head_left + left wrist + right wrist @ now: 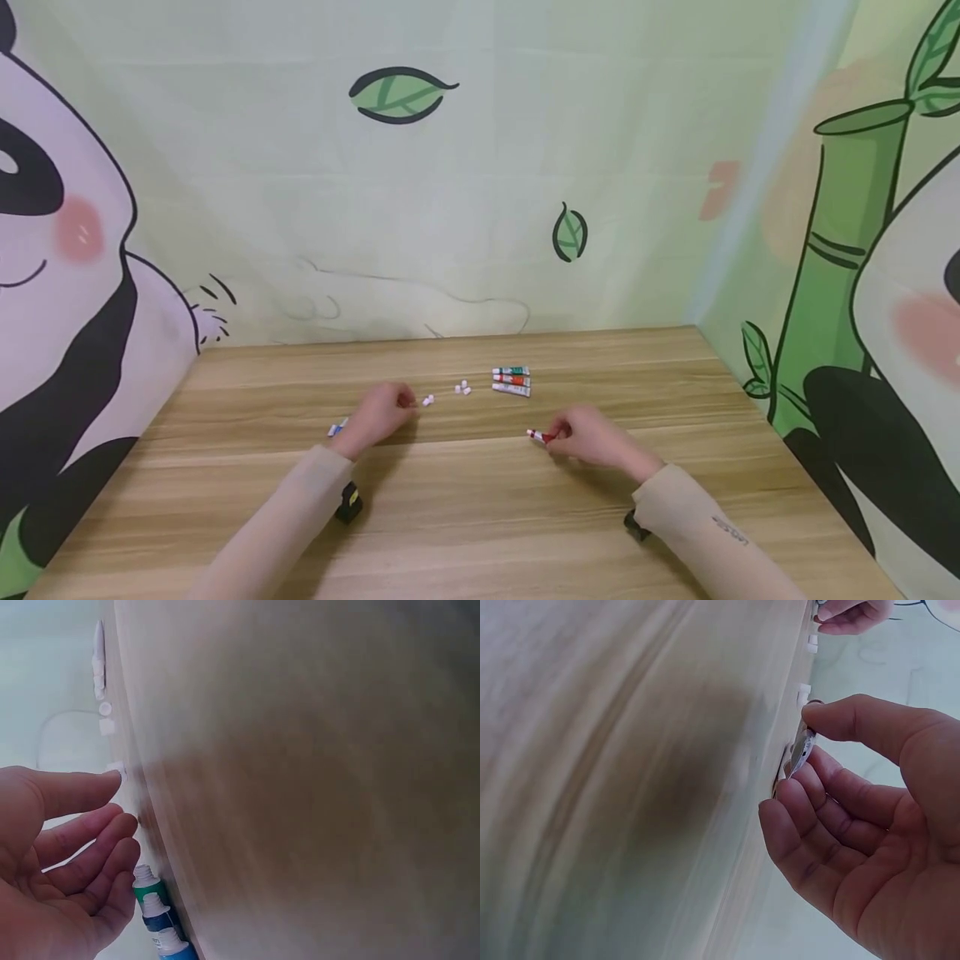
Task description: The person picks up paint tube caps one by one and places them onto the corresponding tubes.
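Observation:
My left hand (381, 412) hovers beside a small cluster of white caps (428, 400). Its thumb and loosely bent fingers stand apart, and I see nothing held between them in the left wrist view. Below those fingers, uncapped paint tubes show threaded necks, among them a green tube (149, 886) and a blue tube (176, 949); in the head view this hand partly covers them. Between thumb and fingers, my right hand (592, 437) pinches a red paint tube (537, 436) just above the table. That tube (802, 750) is seen almost edge-on in the right wrist view.
Three capped paint tubes, a green tube (512, 371), an orange-red tube (512, 380) and a pale tube (512, 389), lie side by side toward the back. More white caps (462, 388) sit left of them on the wooden table (465, 517). A printed cloth (480, 167) hangs behind.

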A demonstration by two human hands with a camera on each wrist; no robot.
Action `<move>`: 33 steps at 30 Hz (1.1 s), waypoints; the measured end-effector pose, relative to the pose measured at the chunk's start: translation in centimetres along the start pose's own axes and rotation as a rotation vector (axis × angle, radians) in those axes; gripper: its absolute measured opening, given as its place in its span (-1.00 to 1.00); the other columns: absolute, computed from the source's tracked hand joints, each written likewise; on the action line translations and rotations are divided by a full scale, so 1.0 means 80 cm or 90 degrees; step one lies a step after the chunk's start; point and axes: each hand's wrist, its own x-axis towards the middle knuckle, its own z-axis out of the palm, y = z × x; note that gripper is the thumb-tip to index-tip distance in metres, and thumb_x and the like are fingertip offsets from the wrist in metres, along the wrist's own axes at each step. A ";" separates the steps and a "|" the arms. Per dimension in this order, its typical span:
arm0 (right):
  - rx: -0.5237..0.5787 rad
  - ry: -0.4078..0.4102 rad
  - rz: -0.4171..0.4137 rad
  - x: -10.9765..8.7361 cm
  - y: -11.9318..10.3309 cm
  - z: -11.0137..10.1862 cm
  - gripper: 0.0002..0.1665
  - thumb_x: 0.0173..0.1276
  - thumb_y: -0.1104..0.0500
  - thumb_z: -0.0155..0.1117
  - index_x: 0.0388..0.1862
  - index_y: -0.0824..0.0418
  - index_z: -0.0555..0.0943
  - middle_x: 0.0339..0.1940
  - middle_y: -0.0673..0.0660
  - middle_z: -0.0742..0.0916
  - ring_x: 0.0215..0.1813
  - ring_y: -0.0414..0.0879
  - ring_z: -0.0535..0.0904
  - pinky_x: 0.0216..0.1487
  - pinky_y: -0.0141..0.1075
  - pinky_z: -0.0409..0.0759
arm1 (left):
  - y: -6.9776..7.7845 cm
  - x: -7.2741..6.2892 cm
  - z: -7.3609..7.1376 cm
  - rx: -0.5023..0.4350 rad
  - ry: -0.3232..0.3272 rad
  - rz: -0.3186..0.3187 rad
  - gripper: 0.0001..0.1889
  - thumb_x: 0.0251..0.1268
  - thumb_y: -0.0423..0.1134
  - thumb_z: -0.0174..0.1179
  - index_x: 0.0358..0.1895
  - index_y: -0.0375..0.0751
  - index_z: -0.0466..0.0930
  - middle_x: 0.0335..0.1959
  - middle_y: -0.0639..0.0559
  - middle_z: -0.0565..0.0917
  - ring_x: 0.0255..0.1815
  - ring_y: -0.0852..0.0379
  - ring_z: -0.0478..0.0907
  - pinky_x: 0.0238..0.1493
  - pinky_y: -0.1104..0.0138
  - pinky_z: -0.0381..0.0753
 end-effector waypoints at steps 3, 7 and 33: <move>-0.006 0.000 -0.001 0.000 -0.001 -0.001 -0.95 0.29 0.27 0.40 -0.31 0.25 0.68 -0.52 -0.04 0.62 -0.57 -0.23 0.47 -0.54 -0.37 0.47 | 0.000 0.002 0.000 0.010 -0.008 -0.006 -0.87 0.27 -0.36 0.35 -0.21 -0.35 0.66 -0.30 -0.08 0.68 -0.30 0.05 0.57 -0.18 0.16 0.62; -0.017 0.003 -0.006 0.002 -0.004 -0.003 -0.95 0.30 0.27 0.40 -0.32 0.24 0.68 -0.53 -0.05 0.62 -0.56 -0.24 0.47 -0.53 -0.37 0.48 | -0.001 0.008 0.002 0.024 -0.008 -0.003 -0.86 0.26 -0.33 0.38 -0.23 -0.33 0.66 -0.32 -0.06 0.68 -0.30 0.05 0.58 -0.16 0.14 0.61; -0.018 0.012 0.000 0.009 -0.005 -0.009 -0.94 0.31 0.25 0.41 -0.28 0.24 0.70 -0.48 -0.04 0.65 -0.47 -0.20 0.50 -0.43 -0.34 0.52 | 0.008 0.025 0.018 0.026 0.004 0.009 -0.85 0.20 -0.27 0.44 -0.35 -0.27 0.68 -0.41 0.01 0.68 -0.37 0.10 0.56 -0.21 0.19 0.59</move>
